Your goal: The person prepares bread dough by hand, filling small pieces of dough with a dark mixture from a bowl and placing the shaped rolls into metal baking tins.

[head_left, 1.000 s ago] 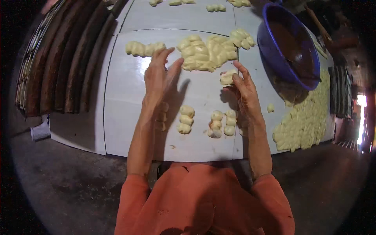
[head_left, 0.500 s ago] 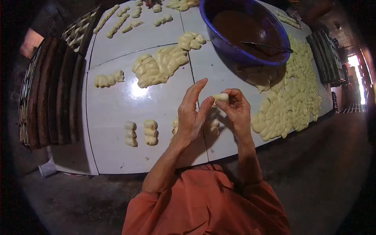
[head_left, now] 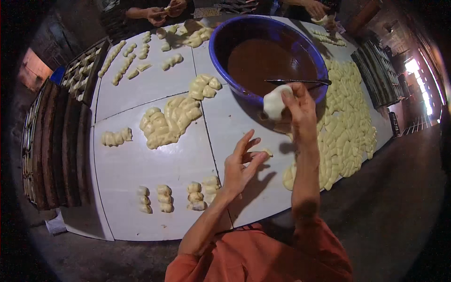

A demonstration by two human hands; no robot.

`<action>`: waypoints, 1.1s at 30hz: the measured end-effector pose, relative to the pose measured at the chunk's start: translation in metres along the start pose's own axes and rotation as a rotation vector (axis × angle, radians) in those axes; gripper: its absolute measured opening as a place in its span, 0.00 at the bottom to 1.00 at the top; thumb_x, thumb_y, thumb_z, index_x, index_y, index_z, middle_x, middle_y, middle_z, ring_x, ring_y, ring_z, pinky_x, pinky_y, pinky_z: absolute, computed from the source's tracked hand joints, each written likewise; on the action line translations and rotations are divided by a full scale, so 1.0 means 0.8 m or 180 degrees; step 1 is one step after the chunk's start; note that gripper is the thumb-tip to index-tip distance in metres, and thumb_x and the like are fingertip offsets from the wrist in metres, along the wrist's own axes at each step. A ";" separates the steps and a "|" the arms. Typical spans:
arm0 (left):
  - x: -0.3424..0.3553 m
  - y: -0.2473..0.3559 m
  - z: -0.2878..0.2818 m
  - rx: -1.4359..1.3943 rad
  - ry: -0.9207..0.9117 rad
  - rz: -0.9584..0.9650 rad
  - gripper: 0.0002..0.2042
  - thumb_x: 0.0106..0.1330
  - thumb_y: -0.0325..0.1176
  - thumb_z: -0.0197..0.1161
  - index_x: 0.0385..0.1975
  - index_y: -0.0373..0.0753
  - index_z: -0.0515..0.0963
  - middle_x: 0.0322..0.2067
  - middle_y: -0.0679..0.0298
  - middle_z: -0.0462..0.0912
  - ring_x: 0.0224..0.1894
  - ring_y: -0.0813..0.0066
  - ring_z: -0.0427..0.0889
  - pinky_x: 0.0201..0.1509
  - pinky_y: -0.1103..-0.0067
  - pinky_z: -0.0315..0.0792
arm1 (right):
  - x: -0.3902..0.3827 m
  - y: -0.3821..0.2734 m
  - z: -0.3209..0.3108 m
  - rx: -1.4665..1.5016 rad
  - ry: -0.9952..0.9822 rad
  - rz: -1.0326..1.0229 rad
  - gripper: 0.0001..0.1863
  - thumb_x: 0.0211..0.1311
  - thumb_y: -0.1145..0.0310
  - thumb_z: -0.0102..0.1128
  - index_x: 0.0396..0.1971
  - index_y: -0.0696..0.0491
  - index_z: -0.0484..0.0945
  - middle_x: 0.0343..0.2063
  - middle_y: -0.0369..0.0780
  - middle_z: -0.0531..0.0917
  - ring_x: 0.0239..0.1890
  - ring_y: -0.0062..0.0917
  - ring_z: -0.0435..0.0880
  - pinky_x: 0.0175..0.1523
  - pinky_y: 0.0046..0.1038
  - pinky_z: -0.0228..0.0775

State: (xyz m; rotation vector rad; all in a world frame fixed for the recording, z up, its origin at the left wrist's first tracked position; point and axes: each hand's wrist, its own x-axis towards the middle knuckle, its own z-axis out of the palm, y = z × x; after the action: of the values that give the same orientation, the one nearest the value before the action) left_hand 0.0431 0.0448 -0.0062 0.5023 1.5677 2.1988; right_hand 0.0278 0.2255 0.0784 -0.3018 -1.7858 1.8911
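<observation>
The white tiled table (head_left: 141,164) runs across the whole view, and since half a second ago the look of it has shifted: the blue basin (head_left: 221,42) of brown filling now sits just ahead of the hands, where before it stood farther off at the top. The right hand (head_left: 296,110) has gone from the chest-high spot beside the left hand up to the basin's near rim, so the dough piece (head_left: 274,103) has come away from the table and now hangs at the bowl; by my judgement it is about to be filled or dipped. That hand's thumb and fingers are closed around the pale lump, pinching it from the right side. The left hand (head_left: 239,167) floats above the table with fingers spread wide and loose, holding nothing.

One basin, with one thin metal tool (head_left: 296,82) lying across its rim. One broad sheet of finished pale pieces (head_left: 352,122) lies to the right, too many and too close-packed to count. One loose heap of dough (head_left: 167,120) lies mid-table, with a smaller clump (head_left: 204,86) above it. Near the front edge stand four short stacks of shaped pieces (head_left: 164,197); one small row (head_left: 115,137) lies to the left. Other people's hands (head_left: 159,13) work at the far end
</observation>
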 end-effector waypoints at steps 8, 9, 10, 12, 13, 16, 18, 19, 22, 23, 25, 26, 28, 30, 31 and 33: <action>0.004 0.023 -0.043 0.1092 -0.0142 -0.0585 0.18 0.70 0.38 0.63 0.55 0.37 0.78 0.45 0.56 0.86 0.41 0.70 0.88 0.43 0.77 0.78 | 0.152 0.083 -0.063 -0.4004 -0.2204 0.0263 0.17 0.63 0.59 0.59 0.43 0.58 0.78 0.37 0.48 0.84 0.42 0.44 0.84 0.46 0.39 0.72; 0.000 0.020 -0.047 0.1057 -0.0143 -0.0599 0.18 0.70 0.38 0.63 0.55 0.37 0.78 0.44 0.56 0.87 0.41 0.70 0.88 0.43 0.76 0.78 | 0.151 0.088 -0.056 -0.3936 -0.2484 0.0253 0.17 0.61 0.59 0.59 0.42 0.57 0.80 0.37 0.49 0.85 0.41 0.44 0.84 0.46 0.40 0.73; 0.000 0.018 -0.050 0.1060 -0.0113 -0.0596 0.18 0.70 0.38 0.63 0.55 0.37 0.78 0.44 0.56 0.87 0.41 0.70 0.88 0.43 0.76 0.78 | 0.150 0.091 -0.053 -0.3868 -0.2756 0.0250 0.17 0.60 0.59 0.59 0.41 0.56 0.81 0.38 0.50 0.85 0.41 0.44 0.84 0.45 0.40 0.73; -0.002 0.016 -0.054 0.1306 -0.0289 -0.0677 0.18 0.70 0.39 0.63 0.55 0.37 0.78 0.43 0.57 0.87 0.40 0.70 0.88 0.43 0.76 0.79 | 0.146 0.068 -0.063 -0.3609 -0.2581 0.0237 0.17 0.60 0.58 0.59 0.38 0.57 0.82 0.34 0.47 0.85 0.37 0.39 0.84 0.44 0.38 0.73; -0.001 0.018 -0.055 0.1143 -0.0203 -0.0748 0.18 0.70 0.39 0.63 0.55 0.37 0.78 0.42 0.57 0.87 0.39 0.69 0.88 0.43 0.76 0.79 | 0.143 0.056 -0.058 -0.3156 -0.2337 0.0658 0.16 0.60 0.58 0.60 0.36 0.57 0.81 0.32 0.44 0.85 0.35 0.33 0.83 0.43 0.35 0.73; 0.007 0.019 -0.051 0.1040 -0.0255 -0.0885 0.18 0.71 0.36 0.62 0.55 0.33 0.77 0.45 0.57 0.85 0.46 0.70 0.85 0.50 0.75 0.78 | 0.131 0.030 -0.044 -0.2819 -0.2075 0.0918 0.13 0.64 0.60 0.60 0.34 0.56 0.80 0.31 0.36 0.82 0.31 0.18 0.79 0.40 0.25 0.72; 0.018 0.020 -0.040 0.0997 -0.0311 -0.0820 0.18 0.71 0.37 0.62 0.55 0.33 0.77 0.46 0.58 0.84 0.45 0.72 0.84 0.48 0.76 0.77 | 0.116 0.038 -0.047 -0.1261 -0.1103 0.0882 0.12 0.68 0.60 0.59 0.37 0.55 0.79 0.31 0.35 0.82 0.31 0.17 0.79 0.37 0.22 0.71; 0.024 0.018 -0.034 0.0810 -0.0388 -0.0780 0.18 0.71 0.38 0.61 0.55 0.33 0.77 0.48 0.58 0.84 0.45 0.72 0.84 0.48 0.77 0.77 | 0.103 0.031 -0.039 -0.0675 -0.0907 0.0798 0.10 0.70 0.62 0.59 0.40 0.53 0.77 0.32 0.34 0.81 0.31 0.17 0.80 0.38 0.21 0.73; 0.044 0.004 -0.016 0.0260 -0.0498 -0.0765 0.21 0.74 0.42 0.58 0.58 0.34 0.75 0.51 0.60 0.82 0.48 0.72 0.83 0.48 0.76 0.76 | 0.058 0.019 -0.012 0.0421 -0.0587 0.0824 0.07 0.69 0.65 0.60 0.40 0.52 0.76 0.32 0.34 0.82 0.31 0.16 0.81 0.36 0.20 0.76; 0.049 0.008 -0.009 -0.0298 -0.0434 -0.0904 0.22 0.74 0.45 0.56 0.59 0.35 0.74 0.51 0.61 0.82 0.50 0.72 0.82 0.50 0.76 0.76 | 0.046 0.032 -0.011 0.0806 -0.0550 0.1000 0.07 0.68 0.68 0.61 0.40 0.52 0.75 0.32 0.34 0.82 0.30 0.14 0.82 0.33 0.17 0.77; 0.055 0.013 0.004 -0.1290 -0.0334 -0.1178 0.23 0.75 0.49 0.52 0.59 0.37 0.73 0.50 0.63 0.82 0.55 0.73 0.79 0.54 0.74 0.76 | 0.014 0.031 0.004 0.1012 -0.0388 0.1097 0.07 0.69 0.67 0.60 0.41 0.52 0.74 0.32 0.34 0.82 0.27 0.12 0.81 0.30 0.15 0.76; 0.055 0.008 0.000 -0.1296 -0.0295 -0.1188 0.23 0.75 0.49 0.52 0.59 0.37 0.73 0.50 0.63 0.82 0.55 0.73 0.79 0.54 0.74 0.76 | 0.002 0.039 0.006 0.1001 -0.0423 0.1083 0.07 0.69 0.67 0.60 0.41 0.52 0.73 0.32 0.34 0.82 0.26 0.12 0.80 0.30 0.15 0.76; 0.053 0.005 -0.005 -0.1780 -0.0371 -0.1391 0.21 0.76 0.48 0.52 0.55 0.38 0.75 0.48 0.65 0.83 0.52 0.76 0.80 0.56 0.73 0.75 | -0.021 0.050 0.010 0.1045 -0.0372 0.1212 0.07 0.70 0.67 0.59 0.42 0.52 0.73 0.32 0.34 0.82 0.26 0.11 0.80 0.30 0.15 0.75; 0.043 -0.001 -0.014 -0.1926 -0.0189 -0.1504 0.17 0.75 0.45 0.54 0.51 0.39 0.78 0.43 0.67 0.85 0.46 0.79 0.82 0.53 0.74 0.77 | -0.040 0.058 0.013 0.1086 -0.0324 0.1337 0.08 0.70 0.67 0.58 0.43 0.52 0.72 0.33 0.34 0.82 0.27 0.10 0.79 0.30 0.14 0.75; 0.040 -0.012 -0.025 -0.1748 -0.0043 -0.1424 0.15 0.74 0.43 0.56 0.49 0.39 0.78 0.41 0.67 0.85 0.43 0.79 0.83 0.51 0.76 0.78 | -0.047 0.061 0.013 0.1103 -0.0354 0.1332 0.08 0.71 0.66 0.57 0.43 0.52 0.72 0.34 0.33 0.81 0.29 0.10 0.79 0.33 0.14 0.75; 0.033 -0.018 -0.044 -0.1561 0.0443 -0.1444 0.12 0.70 0.38 0.64 0.45 0.37 0.80 0.38 0.65 0.85 0.37 0.78 0.85 0.44 0.81 0.80 | -0.064 0.067 0.016 0.1119 -0.0388 0.1343 0.08 0.71 0.66 0.57 0.44 0.52 0.72 0.36 0.33 0.81 0.31 0.09 0.79 0.36 0.15 0.76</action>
State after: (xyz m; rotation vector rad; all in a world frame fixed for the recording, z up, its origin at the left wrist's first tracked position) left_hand 0.0039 0.0341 -0.0292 -0.1448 1.0081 2.1683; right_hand 0.0532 0.1885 0.0183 -0.4697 -1.5058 2.5232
